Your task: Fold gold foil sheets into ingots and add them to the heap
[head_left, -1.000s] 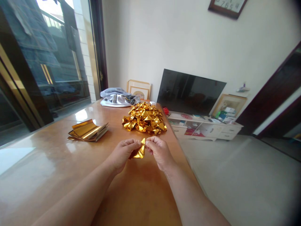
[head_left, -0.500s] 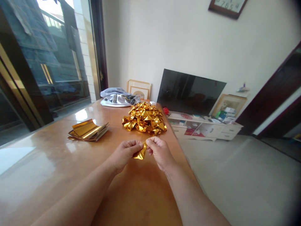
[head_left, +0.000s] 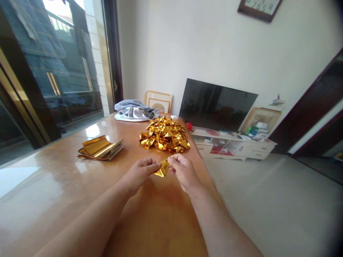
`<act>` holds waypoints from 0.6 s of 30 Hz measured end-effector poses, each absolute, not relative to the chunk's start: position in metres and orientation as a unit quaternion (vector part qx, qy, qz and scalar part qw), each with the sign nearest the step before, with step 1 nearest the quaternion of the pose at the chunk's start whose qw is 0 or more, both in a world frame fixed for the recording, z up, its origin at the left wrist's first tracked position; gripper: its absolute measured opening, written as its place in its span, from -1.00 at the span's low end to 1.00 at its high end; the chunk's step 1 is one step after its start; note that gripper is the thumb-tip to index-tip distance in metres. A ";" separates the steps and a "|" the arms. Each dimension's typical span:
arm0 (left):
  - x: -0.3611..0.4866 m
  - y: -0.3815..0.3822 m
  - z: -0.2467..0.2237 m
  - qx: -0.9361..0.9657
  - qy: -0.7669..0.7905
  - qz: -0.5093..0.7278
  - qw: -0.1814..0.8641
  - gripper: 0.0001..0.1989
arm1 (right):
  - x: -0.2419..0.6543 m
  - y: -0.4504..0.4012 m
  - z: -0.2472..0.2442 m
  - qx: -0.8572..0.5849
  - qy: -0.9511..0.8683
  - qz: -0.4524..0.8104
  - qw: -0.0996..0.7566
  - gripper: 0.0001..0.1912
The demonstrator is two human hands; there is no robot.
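Grip clenched: left hand (head_left: 140, 175) and right hand (head_left: 183, 172) pinch a gold foil piece (head_left: 162, 168) mid-fold, seemingly needing another crease, folded-foil heap (head_left: 164, 135) just beyond.

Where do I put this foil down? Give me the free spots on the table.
For the foil piece, bare wood of the table lies between the stack of gold foil sheets and the heap of folded gold foil. More lies in front of the stack, left of your left hand. The far end is crowded, where the heap nears the grey cloth bundle.
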State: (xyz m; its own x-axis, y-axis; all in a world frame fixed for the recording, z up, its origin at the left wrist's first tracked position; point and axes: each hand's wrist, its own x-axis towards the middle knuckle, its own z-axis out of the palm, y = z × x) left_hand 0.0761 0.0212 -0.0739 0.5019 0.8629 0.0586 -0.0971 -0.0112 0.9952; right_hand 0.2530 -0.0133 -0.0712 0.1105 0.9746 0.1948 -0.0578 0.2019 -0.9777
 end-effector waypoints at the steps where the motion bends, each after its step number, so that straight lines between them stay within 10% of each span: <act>1: 0.075 0.022 -0.074 0.600 0.320 0.383 0.625 -0.73 | 0.254 -0.013 -0.071 -0.457 -0.496 0.444 0.590 -0.71; 18: 0.075 0.023 -0.071 0.604 0.377 0.424 0.560 -0.66 | 0.265 -0.007 -0.076 -0.475 -0.530 0.422 0.562 -0.70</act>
